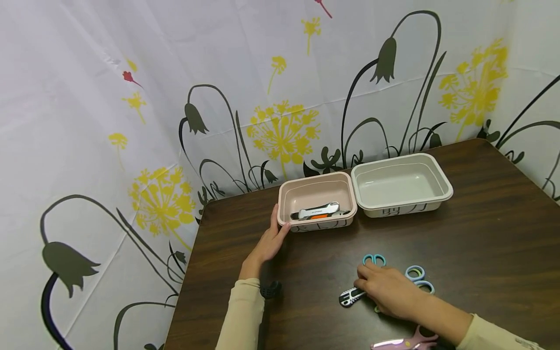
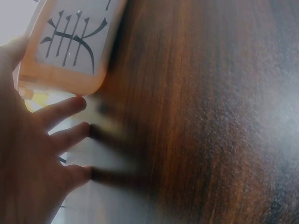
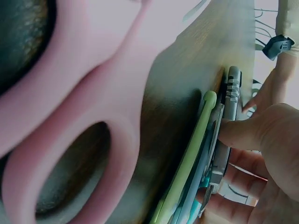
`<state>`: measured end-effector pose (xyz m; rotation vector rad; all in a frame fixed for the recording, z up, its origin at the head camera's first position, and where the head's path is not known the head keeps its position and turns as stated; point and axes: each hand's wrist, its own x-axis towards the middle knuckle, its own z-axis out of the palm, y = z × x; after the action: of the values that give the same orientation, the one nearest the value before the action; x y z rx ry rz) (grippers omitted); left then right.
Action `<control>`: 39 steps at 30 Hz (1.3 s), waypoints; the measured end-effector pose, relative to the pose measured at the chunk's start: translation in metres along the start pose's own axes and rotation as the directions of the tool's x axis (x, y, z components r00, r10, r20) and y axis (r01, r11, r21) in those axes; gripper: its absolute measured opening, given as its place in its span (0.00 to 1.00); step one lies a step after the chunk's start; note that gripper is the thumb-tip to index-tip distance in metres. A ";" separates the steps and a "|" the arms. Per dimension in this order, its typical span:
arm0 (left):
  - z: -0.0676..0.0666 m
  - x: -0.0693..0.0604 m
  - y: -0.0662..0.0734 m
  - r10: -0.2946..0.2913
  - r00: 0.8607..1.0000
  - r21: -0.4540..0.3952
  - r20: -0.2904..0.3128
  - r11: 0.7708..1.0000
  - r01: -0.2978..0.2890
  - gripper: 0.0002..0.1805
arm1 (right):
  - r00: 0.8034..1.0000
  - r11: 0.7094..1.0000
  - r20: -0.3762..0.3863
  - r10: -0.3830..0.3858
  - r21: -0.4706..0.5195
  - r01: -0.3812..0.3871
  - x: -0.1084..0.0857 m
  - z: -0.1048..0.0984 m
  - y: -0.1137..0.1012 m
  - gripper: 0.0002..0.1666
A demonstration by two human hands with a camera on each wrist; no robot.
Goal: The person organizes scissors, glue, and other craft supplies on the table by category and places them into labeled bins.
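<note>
My left hand (image 1: 268, 244) rests on the front left corner of a pink bin (image 1: 315, 185). Its fingers look straight and spread in the left wrist view, beside the bin's end (image 2: 65, 80). Inside that bin lie a silver-white utility knife (image 1: 319, 210) and a partly hidden orange one. Over the table's middle, my right hand (image 1: 391, 290) pinches a black-and-white utility knife (image 1: 351, 296) between thumb and fingers. Teal-handled scissors (image 1: 379, 257) and blue-handled scissors (image 1: 415, 272) lie around this hand, partly covered. Close to the right wrist camera are pink scissors (image 3: 126, 88), with a green handle (image 3: 196, 135) beyond.
A pale grey-white bin (image 1: 402, 206) stands directly right of the pink one, near the back edge of the dark wooden table (image 1: 494, 218). Behind the table hangs a flower-printed curtain (image 1: 236, 58). The pink scissors lie near the right forearm.
</note>
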<state>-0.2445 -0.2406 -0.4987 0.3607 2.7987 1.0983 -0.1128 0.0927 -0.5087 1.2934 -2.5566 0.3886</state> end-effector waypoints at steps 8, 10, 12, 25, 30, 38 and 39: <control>0.000 0.000 -0.002 0.003 1.000 -0.010 0.003 1.000 -0.003 0.41 | 1.000 1.000 0.010 -0.024 -0.016 0.024 0.004 -0.007 -0.005 0.22; 0.001 0.001 -0.003 0.002 1.000 -0.009 0.006 1.000 -0.002 0.41 | 1.000 0.999 0.002 -0.025 -0.020 0.025 0.006 -0.010 -0.005 0.22; 0.001 0.001 -0.003 0.002 1.000 -0.011 0.006 1.000 -0.002 0.41 | 1.000 0.999 -0.008 -0.027 -0.023 0.027 0.009 -0.014 -0.004 0.22; 0.001 0.002 -0.004 -0.010 1.000 -0.015 0.017 1.000 0.010 0.41 | 0.995 0.998 -0.099 -0.023 -0.056 0.017 0.040 -0.035 0.026 0.32; 0.001 0.002 -0.004 -0.012 1.000 -0.022 0.023 1.000 0.012 0.42 | 0.984 0.999 -0.176 0.031 -0.020 -0.035 0.054 -0.033 0.044 0.27; 0.001 0.002 -0.003 -0.003 1.000 -0.030 0.016 1.000 0.004 0.42 | 0.962 0.989 -0.238 0.137 -0.015 -0.145 0.077 -0.030 0.065 0.22; 0.000 0.002 -0.003 -0.002 1.000 -0.027 0.015 1.000 0.002 0.42 | 0.961 0.987 -0.233 0.151 -0.013 -0.158 0.080 -0.030 0.067 0.21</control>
<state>-0.2467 -0.2423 -0.5013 0.3615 2.7676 1.1269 -0.2102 0.0815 -0.4619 0.9763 -2.4604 0.4967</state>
